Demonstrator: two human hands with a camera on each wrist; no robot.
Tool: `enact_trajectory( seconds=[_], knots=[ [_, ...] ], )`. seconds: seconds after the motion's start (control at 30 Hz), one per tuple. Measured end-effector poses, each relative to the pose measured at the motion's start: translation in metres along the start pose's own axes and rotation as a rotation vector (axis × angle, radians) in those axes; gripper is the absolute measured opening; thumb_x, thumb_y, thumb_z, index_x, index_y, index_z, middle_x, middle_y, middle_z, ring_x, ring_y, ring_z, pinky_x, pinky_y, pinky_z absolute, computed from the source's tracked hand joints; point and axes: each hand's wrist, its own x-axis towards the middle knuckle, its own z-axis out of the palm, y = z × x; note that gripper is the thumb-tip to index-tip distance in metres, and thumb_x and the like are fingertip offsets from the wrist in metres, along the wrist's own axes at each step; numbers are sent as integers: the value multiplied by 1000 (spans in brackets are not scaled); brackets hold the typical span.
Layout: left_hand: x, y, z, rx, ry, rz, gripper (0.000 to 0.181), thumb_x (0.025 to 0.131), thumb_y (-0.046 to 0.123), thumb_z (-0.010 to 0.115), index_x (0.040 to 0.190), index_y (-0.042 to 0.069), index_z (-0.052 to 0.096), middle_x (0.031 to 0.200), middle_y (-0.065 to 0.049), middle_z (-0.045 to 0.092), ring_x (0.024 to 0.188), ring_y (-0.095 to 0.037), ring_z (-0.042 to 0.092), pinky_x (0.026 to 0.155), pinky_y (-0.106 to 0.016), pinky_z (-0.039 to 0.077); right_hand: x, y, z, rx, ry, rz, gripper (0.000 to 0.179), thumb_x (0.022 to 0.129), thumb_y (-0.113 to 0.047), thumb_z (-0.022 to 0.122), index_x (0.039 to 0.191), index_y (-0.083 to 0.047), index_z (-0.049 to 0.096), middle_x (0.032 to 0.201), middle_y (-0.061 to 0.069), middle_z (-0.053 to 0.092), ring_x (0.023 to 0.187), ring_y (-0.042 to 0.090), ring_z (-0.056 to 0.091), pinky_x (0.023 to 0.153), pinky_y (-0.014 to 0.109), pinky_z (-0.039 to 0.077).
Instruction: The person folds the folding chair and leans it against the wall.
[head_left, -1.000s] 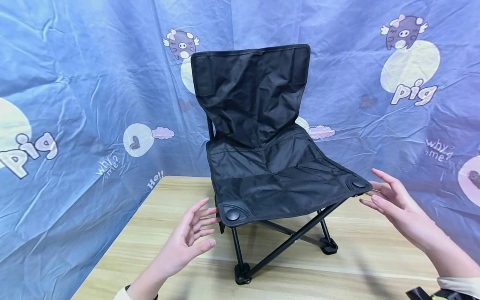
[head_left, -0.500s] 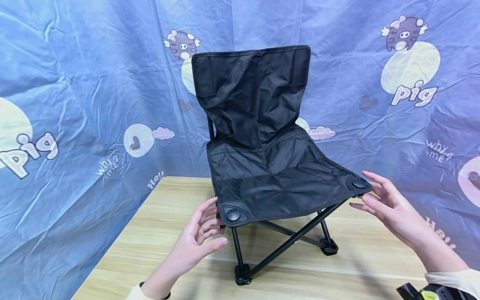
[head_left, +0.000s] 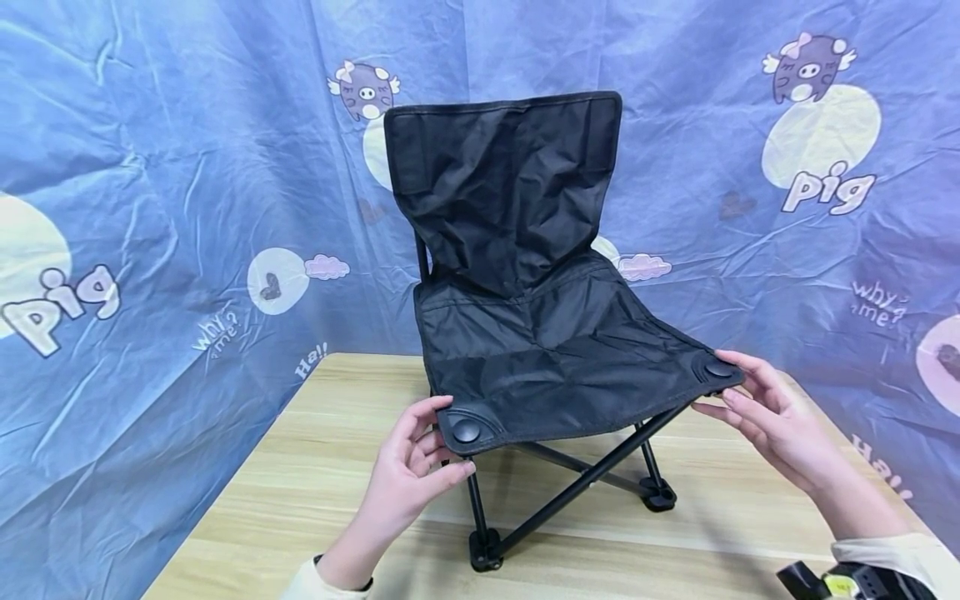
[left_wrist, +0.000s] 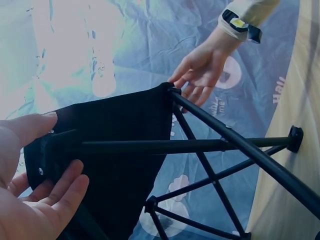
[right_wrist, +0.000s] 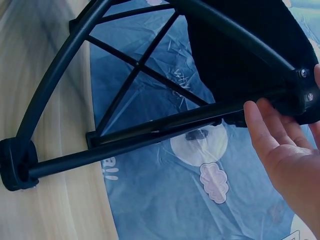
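A black folding chair (head_left: 525, 333) stands unfolded and upright on a wooden table, its fabric seat sloping toward me. My left hand (head_left: 416, 471) is at the seat's front left corner, index fingertip on the fabric edge and thumb by the front leg. At the front right corner, my right hand (head_left: 780, 425) holds the seat with its index finger on top and thumb below. In the left wrist view, the left fingers (left_wrist: 75, 187) curl about the corner bracket under the seat. From the right wrist, the right fingers (right_wrist: 265, 122) reach beneath the other corner.
Crossed black metal legs (head_left: 585, 479) with plastic feet stand on the wooden table top (head_left: 300, 483). A blue cloth with pig prints (head_left: 187, 167) hangs behind and on both sides. A dark strap device (head_left: 855, 579) sits on the right wrist.
Both hands have moved inward from beside the chair onto the seat's front corners, the left going right and the right going left. The chair has not visibly moved.
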Motion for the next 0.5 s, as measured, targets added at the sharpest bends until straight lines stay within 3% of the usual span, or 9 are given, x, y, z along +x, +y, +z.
enact_trajectory(
  seconds=[0.23,0.5],
  knots=[
    [3,-8,0,-144,7,2,58,79,-18,66,128,11,57,119,-3,61,99,-15,68,82,-27,60,-3,10,-4,96,-17,-44,52,102,14,21,152,3,29,143,17,50,130,26,53,105,43,48],
    [4,-12,0,-136,40,34,56,78,-18,67,125,13,60,117,-3,62,100,-15,68,83,-27,60,-3,17,-7,201,-41,-99,52,101,17,19,151,7,29,142,23,50,129,33,52,107,47,46]
  ],
)
